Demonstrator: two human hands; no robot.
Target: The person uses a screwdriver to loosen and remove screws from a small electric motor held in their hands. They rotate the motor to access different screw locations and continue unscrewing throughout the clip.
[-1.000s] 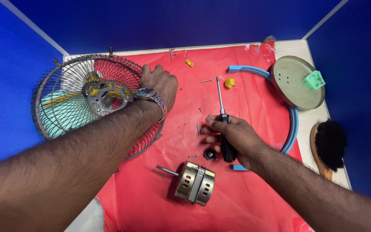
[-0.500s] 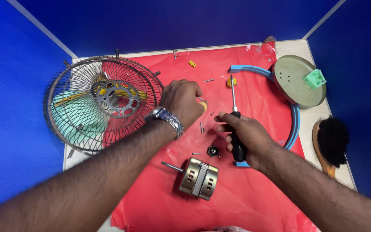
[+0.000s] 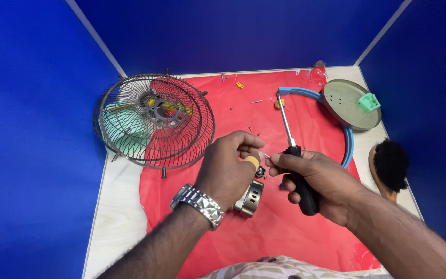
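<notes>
My left hand (image 3: 228,168), with a metal watch on the wrist, is curled over a small yellow-tan part (image 3: 253,161) pinched at its fingertips. Right under it on the red cloth lies a brass-coloured fan motor (image 3: 249,200), partly hidden by the hand. My right hand (image 3: 318,181) grips a screwdriver (image 3: 285,121) by its black handle, the shaft pointing away from me. Its thumb and forefinger meet my left fingertips around something tiny that I cannot make out. A wire fan cage (image 3: 153,120) with a green blade inside lies to the left.
A red cloth (image 3: 285,237) covers most of the white table. At the right lie a blue ring (image 3: 349,147), a round grey base (image 3: 344,111) with a green clip (image 3: 368,102), and a black brush (image 3: 391,164). Small screws and yellow bits (image 3: 239,85) lie at the back.
My left hand left the fan cage, moved right and towards me, and now pinches a yellow-tan part above the motor. My right hand has come in to meet it with the screwdriver.
</notes>
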